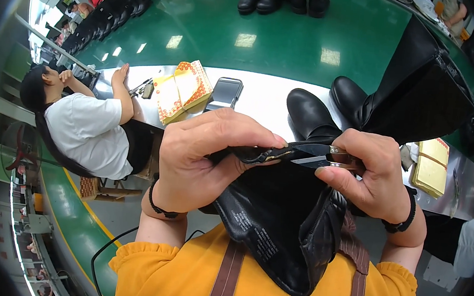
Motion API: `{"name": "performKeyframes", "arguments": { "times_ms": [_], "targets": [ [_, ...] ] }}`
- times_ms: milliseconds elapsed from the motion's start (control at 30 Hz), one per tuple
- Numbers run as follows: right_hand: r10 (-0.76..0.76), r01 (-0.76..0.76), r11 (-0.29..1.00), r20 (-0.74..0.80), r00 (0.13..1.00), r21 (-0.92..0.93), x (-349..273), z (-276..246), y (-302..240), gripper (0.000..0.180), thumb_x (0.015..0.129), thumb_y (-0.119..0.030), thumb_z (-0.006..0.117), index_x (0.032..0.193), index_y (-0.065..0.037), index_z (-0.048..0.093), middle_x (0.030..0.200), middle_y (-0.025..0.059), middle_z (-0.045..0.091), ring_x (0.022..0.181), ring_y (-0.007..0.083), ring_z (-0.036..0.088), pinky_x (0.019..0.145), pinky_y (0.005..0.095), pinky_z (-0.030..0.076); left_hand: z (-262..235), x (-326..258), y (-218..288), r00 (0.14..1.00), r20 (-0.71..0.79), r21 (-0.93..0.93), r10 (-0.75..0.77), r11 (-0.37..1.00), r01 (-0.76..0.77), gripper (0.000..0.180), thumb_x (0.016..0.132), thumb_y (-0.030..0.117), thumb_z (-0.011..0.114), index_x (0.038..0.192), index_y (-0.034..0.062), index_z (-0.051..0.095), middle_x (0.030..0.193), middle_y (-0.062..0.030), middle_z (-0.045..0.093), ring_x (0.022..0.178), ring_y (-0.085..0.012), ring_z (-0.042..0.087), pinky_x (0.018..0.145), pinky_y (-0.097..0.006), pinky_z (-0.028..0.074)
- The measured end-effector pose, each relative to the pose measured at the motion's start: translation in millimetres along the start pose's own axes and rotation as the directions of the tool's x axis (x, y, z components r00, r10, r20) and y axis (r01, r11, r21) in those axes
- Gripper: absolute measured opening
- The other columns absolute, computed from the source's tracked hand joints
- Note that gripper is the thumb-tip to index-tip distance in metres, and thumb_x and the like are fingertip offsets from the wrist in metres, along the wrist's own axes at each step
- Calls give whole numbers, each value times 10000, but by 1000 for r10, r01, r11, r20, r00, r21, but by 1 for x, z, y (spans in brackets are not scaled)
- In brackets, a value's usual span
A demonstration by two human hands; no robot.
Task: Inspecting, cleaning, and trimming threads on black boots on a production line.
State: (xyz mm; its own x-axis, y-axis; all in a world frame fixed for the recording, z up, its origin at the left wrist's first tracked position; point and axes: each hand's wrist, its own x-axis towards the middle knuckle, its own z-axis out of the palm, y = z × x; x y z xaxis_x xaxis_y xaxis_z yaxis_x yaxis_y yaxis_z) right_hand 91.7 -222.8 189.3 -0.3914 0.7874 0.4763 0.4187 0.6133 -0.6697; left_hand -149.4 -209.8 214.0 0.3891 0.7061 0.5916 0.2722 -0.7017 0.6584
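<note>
You held one black leather boot (275, 220) against your chest, its open top turned up between your hands and its shaft hanging down over your orange top. Your left hand (201, 162) was curled shut around the boot's upper edge, thumb and fingers pinching the leather. Your right hand (371, 172) was closed on one pair of small thread snips (313, 154), whose blades lay at that same edge. Each wrist wore one dark band.

Beyond your hands, two more black boots (332, 108) lay on the white worktable (265, 96). On that table also sat one dark phone (225, 92) and two yellow patterned boxes, one (182, 91) beside the phone and one (432, 167) at your right. One seated person in a white shirt (87, 131) leaned on the table at your left.
</note>
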Motion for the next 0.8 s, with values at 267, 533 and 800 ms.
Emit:
{"name": "performKeyframes", "arguments": {
  "times_ms": [267,533,800],
  "targets": [
    [-62,60,995,-30,998,-74,1,-3,0,325,752,-277,793,723,-47,566,569,66,502,464,203,490,441,293,362,-1,2,0,998,20,-37,-53,998,54,220,662,34,810,835,-12,682,783,-102,686,744,-192,660,679,-266,501],
    [-66,62,992,-34,997,-110,5,-2,-1,315,752,-267,790,712,-45,569,554,67,472,461,220,478,441,307,350,0,3,0,997,36,-50,-65,996,67,228,643,21,813,831,-14,689,782,-103,687,742,-192,660,691,-275,500],
    [-58,55,992,-21,998,-113,6,-2,-1,305,731,-251,798,713,-49,570,555,64,462,457,222,471,449,310,352,-2,2,-1,996,40,-60,-80,995,82,240,622,-2,808,834,-10,696,794,-97,690,759,-194,660,705,-279,497]
  ]
}}
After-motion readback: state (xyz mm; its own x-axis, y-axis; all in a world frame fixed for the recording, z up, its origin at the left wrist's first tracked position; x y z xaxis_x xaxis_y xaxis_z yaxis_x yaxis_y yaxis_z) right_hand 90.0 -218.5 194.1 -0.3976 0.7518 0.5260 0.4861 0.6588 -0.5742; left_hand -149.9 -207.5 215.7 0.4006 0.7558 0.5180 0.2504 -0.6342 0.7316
